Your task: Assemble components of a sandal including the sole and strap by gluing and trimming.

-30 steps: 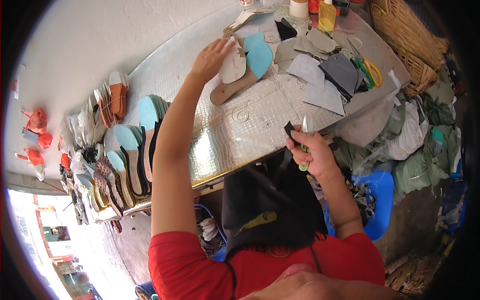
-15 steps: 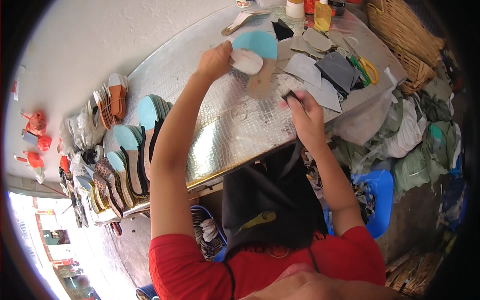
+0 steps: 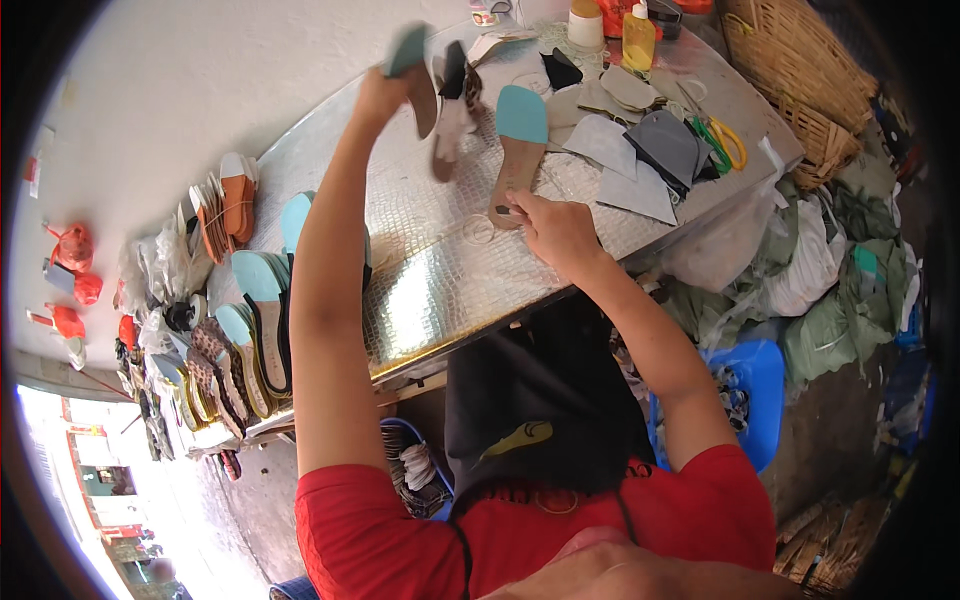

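Observation:
At the far left of the table, my left hand (image 3: 380,102) is closed on a blurred insole (image 3: 424,100) with a teal end, tilted upright. Just right of it, blurred pieces (image 3: 448,140) in black, pale and leopard print stand or hang close together; I cannot tell if my hand touches them. A second insole (image 3: 520,160), teal at the far end and brown at the near end, lies on the silvery tabletop (image 3: 430,235). My right hand (image 3: 560,235) pinches its near end, by a small dark patch.
Several insoles (image 3: 262,280) and sandal soles stand stacked along the left edge. Grey and white cut pieces (image 3: 640,160), scissors (image 3: 735,145) and a yellow bottle (image 3: 638,40) lie or stand at the right. A blue tub (image 3: 762,390) is below, a wicker basket (image 3: 800,80) beyond.
My left hand has moved up and left, now with a teal-ended insole; the white oval piece is out of sight. My right hand has moved left onto the near end of the lying insole.

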A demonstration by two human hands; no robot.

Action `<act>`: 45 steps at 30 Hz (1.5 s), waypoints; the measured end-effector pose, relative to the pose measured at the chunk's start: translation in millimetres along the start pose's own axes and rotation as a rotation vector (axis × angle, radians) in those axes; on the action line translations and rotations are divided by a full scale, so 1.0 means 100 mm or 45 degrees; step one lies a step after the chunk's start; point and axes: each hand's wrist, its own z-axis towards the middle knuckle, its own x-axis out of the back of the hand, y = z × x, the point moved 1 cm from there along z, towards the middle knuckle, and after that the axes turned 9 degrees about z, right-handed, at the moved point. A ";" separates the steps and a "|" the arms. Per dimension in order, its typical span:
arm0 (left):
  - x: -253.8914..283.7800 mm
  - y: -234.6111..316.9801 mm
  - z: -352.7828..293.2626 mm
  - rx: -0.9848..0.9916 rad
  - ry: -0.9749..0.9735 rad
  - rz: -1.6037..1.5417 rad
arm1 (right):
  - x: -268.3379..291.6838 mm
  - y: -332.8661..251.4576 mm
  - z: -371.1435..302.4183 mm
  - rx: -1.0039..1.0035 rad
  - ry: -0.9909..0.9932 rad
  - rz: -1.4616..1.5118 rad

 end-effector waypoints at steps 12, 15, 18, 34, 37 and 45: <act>0.03 0.59 -1.27 -0.025 0.140 -0.920 | 0.28 -0.35 -0.02 -0.450 0.184 0.697; -0.25 0.87 -1.94 0.181 -0.125 -1.258 | 0.38 -0.65 -0.19 -0.290 0.413 0.880; -0.59 0.83 -2.50 0.361 -0.170 -1.541 | 0.40 -0.79 -0.40 -0.184 0.473 0.882; -0.99 1.05 -3.44 0.618 -0.072 -1.937 | 0.20 -1.08 -0.99 -0.179 0.444 0.583; -0.96 1.10 -3.44 0.618 -0.061 -1.957 | 0.19 -1.08 -1.00 -0.181 0.430 0.618; -0.97 1.02 -3.49 0.783 0.012 -1.887 | 0.20 -1.03 -1.04 -0.232 0.324 0.712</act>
